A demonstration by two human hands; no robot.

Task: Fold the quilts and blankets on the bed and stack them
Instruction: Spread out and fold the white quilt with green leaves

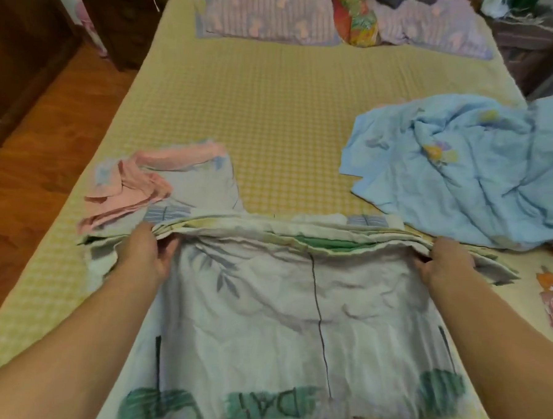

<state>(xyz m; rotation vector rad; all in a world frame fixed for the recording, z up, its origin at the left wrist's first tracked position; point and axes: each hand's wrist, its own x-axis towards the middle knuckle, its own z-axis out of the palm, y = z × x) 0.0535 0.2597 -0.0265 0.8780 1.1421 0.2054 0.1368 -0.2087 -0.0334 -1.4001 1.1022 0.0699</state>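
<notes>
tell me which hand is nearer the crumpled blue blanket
Right. The right hand grips the leaf-print quilt just below the blue blanket; the left hand is across the quilt.

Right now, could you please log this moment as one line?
left hand: grips leaf-print quilt | right hand: grips same fold | blue quilt: unfolded

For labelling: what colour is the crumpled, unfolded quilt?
Light blue with small floral prints; head view.

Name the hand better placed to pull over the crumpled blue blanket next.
Probably the right hand: the blue blanket lies just beyond it, while the left hand grips the quilt on the far side.
</notes>
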